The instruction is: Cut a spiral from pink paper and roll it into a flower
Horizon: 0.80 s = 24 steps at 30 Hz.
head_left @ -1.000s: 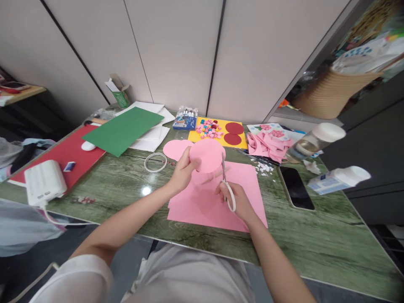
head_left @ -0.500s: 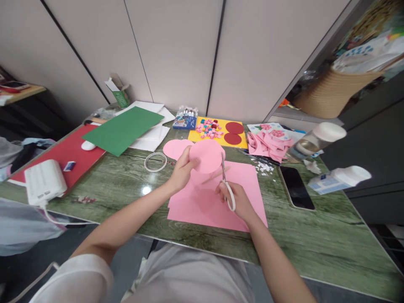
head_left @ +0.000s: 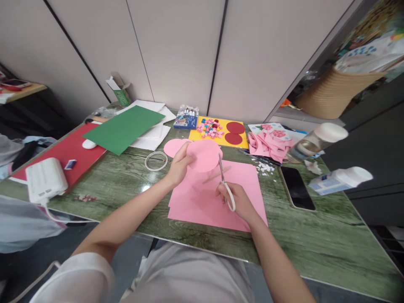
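Note:
Pinched at its left edge, a round piece of pink paper [head_left: 204,156] is in my left hand [head_left: 180,165], held above the table. My right hand [head_left: 236,199] is closed around the white handles of a pair of scissors [head_left: 231,197]. The scissors' blades point up and meet the right edge of the pink piece. Beneath both hands lie pink sheets [head_left: 208,206], with a thin pale brown stick [head_left: 217,174] on top. Another pink round piece [head_left: 174,147] rests on the table behind my left hand.
Behind are a yellow sheet [head_left: 196,134] with small pompoms and dark red circles, and a blue marker box [head_left: 185,122]. Pink scraps [head_left: 268,144], a phone [head_left: 297,187] and bottles [head_left: 342,180] stand or lie right. Left are a green sheet [head_left: 124,128], tape roll [head_left: 156,161] and power bank [head_left: 46,180].
My left hand and the pink round piece have shifted slightly left. The scissors' blades have tipped a little to the left, still at the paper's right edge.

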Tool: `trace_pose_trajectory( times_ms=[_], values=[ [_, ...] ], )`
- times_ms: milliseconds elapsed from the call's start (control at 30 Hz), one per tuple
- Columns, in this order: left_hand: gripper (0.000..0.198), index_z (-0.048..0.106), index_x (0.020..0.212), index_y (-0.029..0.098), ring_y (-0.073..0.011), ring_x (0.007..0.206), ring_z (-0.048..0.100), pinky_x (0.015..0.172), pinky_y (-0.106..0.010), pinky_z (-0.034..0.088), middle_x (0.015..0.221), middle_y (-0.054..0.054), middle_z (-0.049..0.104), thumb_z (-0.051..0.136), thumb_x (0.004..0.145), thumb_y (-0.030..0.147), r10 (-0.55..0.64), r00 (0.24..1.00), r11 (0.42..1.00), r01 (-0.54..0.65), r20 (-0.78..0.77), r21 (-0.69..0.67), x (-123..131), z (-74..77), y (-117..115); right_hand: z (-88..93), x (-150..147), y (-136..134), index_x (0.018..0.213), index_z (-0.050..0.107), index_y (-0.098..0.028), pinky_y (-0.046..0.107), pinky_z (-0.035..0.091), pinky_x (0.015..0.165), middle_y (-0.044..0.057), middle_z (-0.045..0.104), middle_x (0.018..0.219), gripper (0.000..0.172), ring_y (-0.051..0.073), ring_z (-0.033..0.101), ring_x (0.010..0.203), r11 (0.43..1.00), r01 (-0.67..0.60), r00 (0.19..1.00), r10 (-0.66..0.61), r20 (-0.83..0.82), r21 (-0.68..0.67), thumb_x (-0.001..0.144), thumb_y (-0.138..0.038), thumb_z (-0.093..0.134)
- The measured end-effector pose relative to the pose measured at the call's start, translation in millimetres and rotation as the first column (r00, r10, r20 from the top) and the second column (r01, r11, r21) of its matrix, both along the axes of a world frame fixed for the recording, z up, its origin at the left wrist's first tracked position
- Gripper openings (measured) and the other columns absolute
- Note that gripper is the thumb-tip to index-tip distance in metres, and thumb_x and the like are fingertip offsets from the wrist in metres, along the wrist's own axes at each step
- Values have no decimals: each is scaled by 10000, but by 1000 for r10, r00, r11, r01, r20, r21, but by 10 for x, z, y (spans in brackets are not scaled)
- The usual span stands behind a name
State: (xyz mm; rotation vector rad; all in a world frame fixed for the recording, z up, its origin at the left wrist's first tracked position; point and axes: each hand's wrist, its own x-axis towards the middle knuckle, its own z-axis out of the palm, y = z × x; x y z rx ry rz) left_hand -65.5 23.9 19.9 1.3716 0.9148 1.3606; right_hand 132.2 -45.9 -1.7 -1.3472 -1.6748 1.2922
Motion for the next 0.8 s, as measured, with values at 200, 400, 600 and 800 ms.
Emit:
trace_pose_trajectory(
  times_ms=[200,400,600,800],
  values=[
    [285,550,924,170,-174,826,512,725,-280,423,868,-25,571,458,655,161,18,1000,1000,-18,22,-8,-42,-20,47,28,-14,3,627,555,-158,227,341,501,-23,471,503,405,109,461,501,1000,-23,1000,23,20,4,860,-468,439],
    [303,532,955,172,-182,871,500,760,-288,421,929,-35,546,473,658,173,95,995,995,-96,14,24,-24,-55,83,48,-3,5,664,579,-155,241,364,520,-16,481,512,436,125,483,522,1000,-17,1000,17,26,-1,855,-512,416],
    [268,523,946,179,-174,874,489,762,-281,418,933,-28,525,478,683,198,141,988,990,-142,56,3,-2,-66,104,50,44,16,672,589,-155,248,375,536,-12,475,518,461,126,483,527,999,6,1000,-7,28,31,862,-526,393],
    [345,528,1028,174,-193,939,485,828,-307,409,1006,-46,540,479,687,186,111,993,993,-112,41,26,38,-67,66,24,53,35,585,524,-170,247,377,541,-11,488,520,464,129,500,534,995,75,992,-82,93,69,853,-531,407]
  ],
)
